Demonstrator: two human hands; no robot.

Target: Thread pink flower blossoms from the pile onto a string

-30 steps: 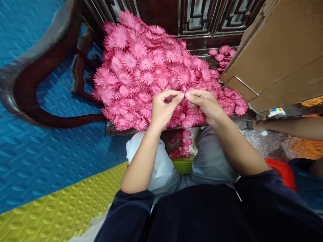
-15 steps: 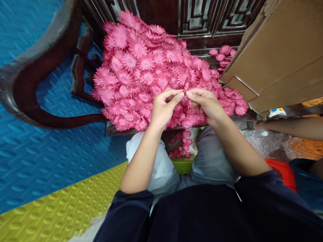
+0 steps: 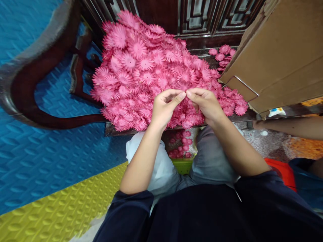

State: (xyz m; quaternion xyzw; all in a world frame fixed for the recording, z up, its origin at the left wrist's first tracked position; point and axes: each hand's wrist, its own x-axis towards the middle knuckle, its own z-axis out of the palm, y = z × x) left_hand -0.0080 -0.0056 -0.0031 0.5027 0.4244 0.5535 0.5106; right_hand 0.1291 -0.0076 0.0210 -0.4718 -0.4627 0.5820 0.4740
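Two hands pinching over a heap of pink flowers.
Left hand [image 3: 164, 109] and right hand [image 3: 205, 104] meet fingertip to fingertip, fingers narrow; what they pinch cannot be told. Flower heap [image 3: 141, 67] lies beyond them on the desk [image 3: 111, 129].

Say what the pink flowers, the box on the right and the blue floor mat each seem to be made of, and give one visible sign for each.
Pink flowers: likely thin paper or fabric, matt; flat, evenly cut fringed petals.
Box: corrugated cardboard, plain brown, matt; a torn, rough top edge.
Blue floor mat: probably foam or rubber, slight sheen; a moulded raised tread pattern.
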